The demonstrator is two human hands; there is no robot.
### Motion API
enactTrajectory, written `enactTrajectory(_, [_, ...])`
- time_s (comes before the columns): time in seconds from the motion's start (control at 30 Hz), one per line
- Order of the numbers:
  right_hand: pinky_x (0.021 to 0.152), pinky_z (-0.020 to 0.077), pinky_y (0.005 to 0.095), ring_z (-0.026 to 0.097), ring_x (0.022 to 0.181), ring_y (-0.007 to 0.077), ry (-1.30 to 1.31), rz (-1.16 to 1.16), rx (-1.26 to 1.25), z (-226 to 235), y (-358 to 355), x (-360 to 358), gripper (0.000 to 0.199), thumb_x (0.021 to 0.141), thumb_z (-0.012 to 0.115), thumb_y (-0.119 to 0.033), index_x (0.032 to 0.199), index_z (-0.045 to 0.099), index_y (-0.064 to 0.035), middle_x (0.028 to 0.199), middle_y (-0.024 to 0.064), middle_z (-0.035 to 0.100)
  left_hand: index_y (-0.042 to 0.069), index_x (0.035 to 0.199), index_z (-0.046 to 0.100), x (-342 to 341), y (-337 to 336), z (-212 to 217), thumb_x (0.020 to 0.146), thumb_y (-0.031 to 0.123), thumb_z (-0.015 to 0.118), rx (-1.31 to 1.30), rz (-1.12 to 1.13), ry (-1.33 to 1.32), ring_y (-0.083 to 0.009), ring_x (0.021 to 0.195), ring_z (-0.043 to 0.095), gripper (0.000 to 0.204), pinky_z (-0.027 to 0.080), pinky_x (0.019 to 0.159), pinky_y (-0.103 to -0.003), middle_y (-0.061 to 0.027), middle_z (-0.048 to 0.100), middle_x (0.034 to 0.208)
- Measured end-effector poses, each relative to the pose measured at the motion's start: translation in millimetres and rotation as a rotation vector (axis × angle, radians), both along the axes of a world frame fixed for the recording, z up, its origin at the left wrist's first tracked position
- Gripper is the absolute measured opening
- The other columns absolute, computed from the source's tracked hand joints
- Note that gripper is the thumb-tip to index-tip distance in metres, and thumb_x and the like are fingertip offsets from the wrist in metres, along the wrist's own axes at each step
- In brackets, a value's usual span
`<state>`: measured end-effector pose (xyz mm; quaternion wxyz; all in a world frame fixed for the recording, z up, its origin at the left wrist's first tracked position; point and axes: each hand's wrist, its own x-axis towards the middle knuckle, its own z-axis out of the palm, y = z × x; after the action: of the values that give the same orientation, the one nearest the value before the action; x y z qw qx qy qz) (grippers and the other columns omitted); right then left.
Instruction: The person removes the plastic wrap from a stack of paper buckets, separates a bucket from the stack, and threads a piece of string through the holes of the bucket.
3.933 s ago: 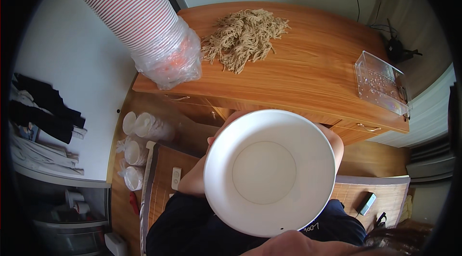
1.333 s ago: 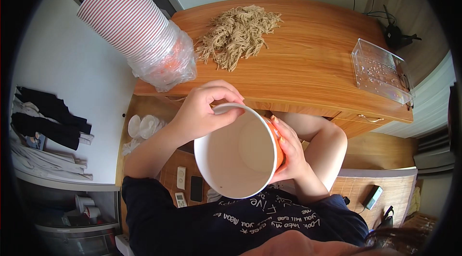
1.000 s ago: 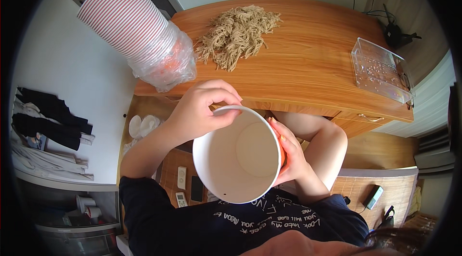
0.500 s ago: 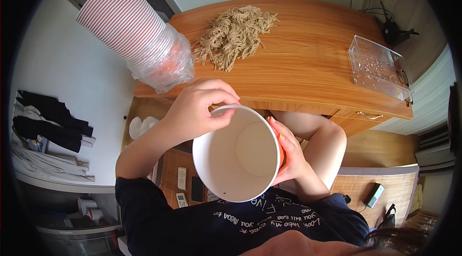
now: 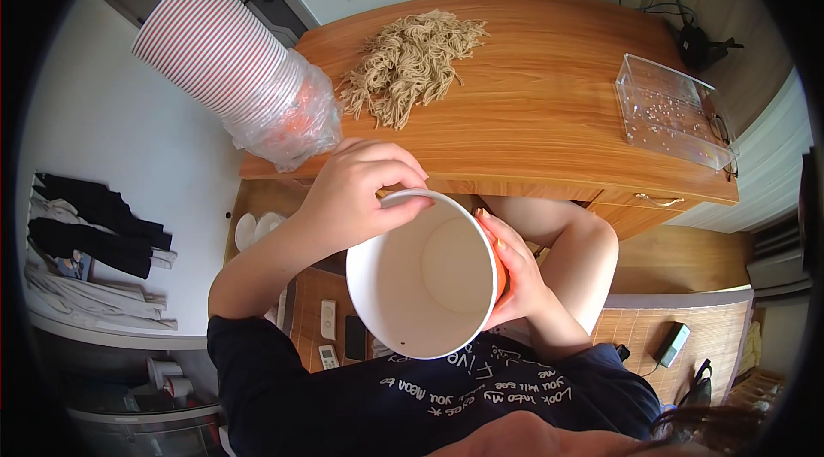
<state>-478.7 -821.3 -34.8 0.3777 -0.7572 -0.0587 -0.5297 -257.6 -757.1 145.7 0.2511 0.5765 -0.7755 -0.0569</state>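
At the centre of the frame, a large white-lined bucket [image 5: 421, 281] is held mouth up, its upper rim pinched by the left hand [image 5: 365, 191] and its orange outer wall clasped by the right hand [image 5: 520, 285]. It is probably light, smooth and fairly stiff, likely paper, so it is best taken by the rim, as squeezed walls could dent.
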Motion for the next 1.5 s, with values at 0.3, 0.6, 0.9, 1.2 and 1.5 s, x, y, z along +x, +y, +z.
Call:
enactTrajectory(0.3, [0.103, 0.0404, 0.0546, 0.048, 0.13, 0.044, -0.015, -0.009, -0.031, 2, -2, -3, 0.128, 0.049, 0.091, -0.061, 0.152, 0.031, -0.0137, 0.149, 0.025, 0.039, 0.008, 0.079, 0.071, -1, 1, 7, 0.07, 0.008, 0.079, 0.005, -0.045, -0.097, -0.0177, 0.085, 0.065, 0.012, 0.042, 0.084, -0.035, -0.0001, 0.071, 0.092])
enactTrajectory(0.6, [0.102, 0.0411, 0.054, 0.048, 0.13, 0.0439, 0.007, -0.031, -0.057, 1, 0, -3, 0.127, 0.048, 0.091, -0.062, 0.15, 0.033, -0.012, 0.148, 0.0256, 0.041, 0.01, 0.081, 0.072, -1, 6, 8, 0.075, 0.014, 0.076, 0.035, -0.038, -0.143, -0.0163, 0.081, 0.061, 0.008, 0.04, 0.084, -0.033, 0.0036, 0.069, 0.091])
enactTrajectory(0.9, [0.102, 0.0413, 0.0536, 0.048, 0.13, 0.0436, 0.007, -0.026, -0.056, 3, -1, -4, 0.126, 0.049, 0.089, -0.063, 0.15, 0.034, -0.011, 0.148, 0.026, 0.04, 0.01, 0.085, 0.072, 5, 5, 18, 0.077, 0.015, 0.075, 0.099, -0.071, -0.14, -0.0172, 0.088, 0.063, 0.01, 0.041, 0.086, -0.033, 0.0017, 0.069, 0.096])
enactTrajectory(1.2, [0.104, 0.0396, 0.0538, 0.046, 0.132, 0.0432, 0.018, -0.033, -0.012, -9, -6, -3, 0.126, 0.05, 0.09, -0.062, 0.15, 0.033, -0.01, 0.15, 0.0244, 0.039, 0.006, 0.084, 0.072, 9, -18, 32, 0.078, 0.009, 0.077, 0.045, -0.156, -0.009, -0.0198, 0.082, 0.066, 0.009, 0.052, 0.07, -0.033, -0.0055, 0.069, 0.089])
enactTrajectory(1.5, [0.108, 0.0368, 0.0525, 0.042, 0.135, 0.0449, 0.075, 0.033, 0.038, -56, -16, 22, 0.123, 0.055, 0.088, -0.061, 0.151, 0.031, -0.0093, 0.152, 0.0259, 0.034, 0.008, 0.089, 0.075, -70, -131, 38, 0.084, 0.012, 0.073, 0.026, -0.436, 0.145, -0.0178, 0.086, 0.066, 0.006, 0.052, 0.078, -0.032, -0.0052, 0.07, 0.09])
